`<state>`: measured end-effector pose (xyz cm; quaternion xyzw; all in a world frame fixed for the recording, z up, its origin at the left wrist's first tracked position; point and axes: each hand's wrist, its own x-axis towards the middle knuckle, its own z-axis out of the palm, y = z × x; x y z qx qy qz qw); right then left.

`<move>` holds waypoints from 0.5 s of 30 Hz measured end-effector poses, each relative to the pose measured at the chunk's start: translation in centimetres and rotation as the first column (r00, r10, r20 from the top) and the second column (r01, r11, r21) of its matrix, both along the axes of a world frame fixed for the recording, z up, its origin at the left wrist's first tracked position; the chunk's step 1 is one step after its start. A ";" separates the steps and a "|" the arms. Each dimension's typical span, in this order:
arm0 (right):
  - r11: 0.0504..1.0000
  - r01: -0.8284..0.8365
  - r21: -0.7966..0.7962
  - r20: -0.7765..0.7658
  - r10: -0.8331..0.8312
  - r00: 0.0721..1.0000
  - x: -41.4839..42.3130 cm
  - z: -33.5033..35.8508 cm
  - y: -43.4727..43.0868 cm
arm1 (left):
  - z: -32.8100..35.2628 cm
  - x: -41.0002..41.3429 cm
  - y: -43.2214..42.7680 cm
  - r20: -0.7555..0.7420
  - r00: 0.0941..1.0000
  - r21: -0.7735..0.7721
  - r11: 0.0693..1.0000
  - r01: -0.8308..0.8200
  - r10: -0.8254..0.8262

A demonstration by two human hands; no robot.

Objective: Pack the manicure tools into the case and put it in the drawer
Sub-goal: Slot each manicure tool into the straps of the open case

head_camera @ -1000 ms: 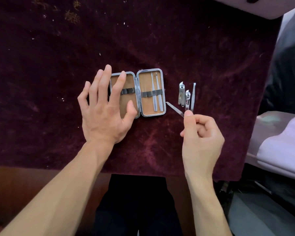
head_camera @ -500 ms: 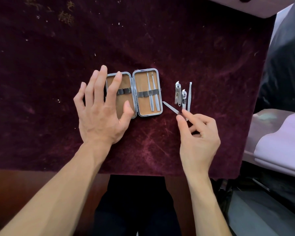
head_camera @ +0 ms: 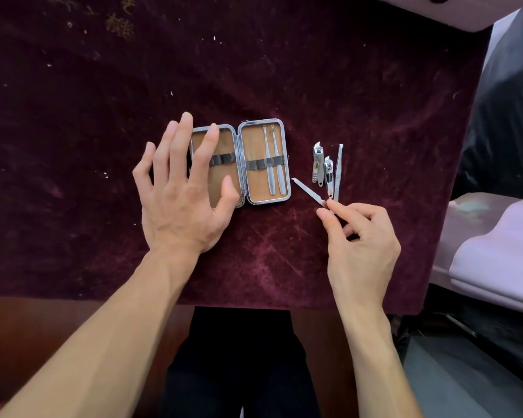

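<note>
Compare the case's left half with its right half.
The left half shows nothing under its band; the right half holds two slim tools. The left hand covers part of the left half; the right half lies uncovered. Both have tan lining, metal rims and a dark band.

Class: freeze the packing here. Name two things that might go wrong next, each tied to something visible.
1. The right hand pinches only the near tip of the nail file, so the file could pivot or slip.
2. That hand sits right beside the small clipper and tweezers and might knock them aside.
</note>
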<state>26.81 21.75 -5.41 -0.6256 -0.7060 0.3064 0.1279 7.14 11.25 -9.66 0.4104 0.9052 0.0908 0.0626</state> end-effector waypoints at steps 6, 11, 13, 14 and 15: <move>0.994 -0.101 0.052 0.069 0.098 0.993 0.3 0.0 0.1 | -0.1 0.0 0.0 -0.007 1.000 0.010 1.000 0.000 0.001; 0.992 -0.007 -0.126 -0.091 -0.005 0.996 0.0 1.1 -0.2 | -0.2 0.0 -0.1 -0.011 1.000 0.016 1.000 -0.008 0.008; 0.945 0.028 -0.327 -0.238 -0.111 0.965 -0.7 1.7 -1.0 | -0.1 0.0 0.0 -0.012 1.000 0.016 1.000 -0.006 0.006; 0.905 0.017 -0.425 -0.289 -0.154 0.945 -1.2 1.8 -1.5 | 0.0 0.0 0.0 -0.014 1.000 0.014 1.000 -0.004 0.004; 0.865 0.002 -0.502 -0.317 -0.186 0.930 -1.6 1.9 -2.0 | -0.1 0.0 0.0 -0.015 1.000 0.013 1.000 -0.002 0.003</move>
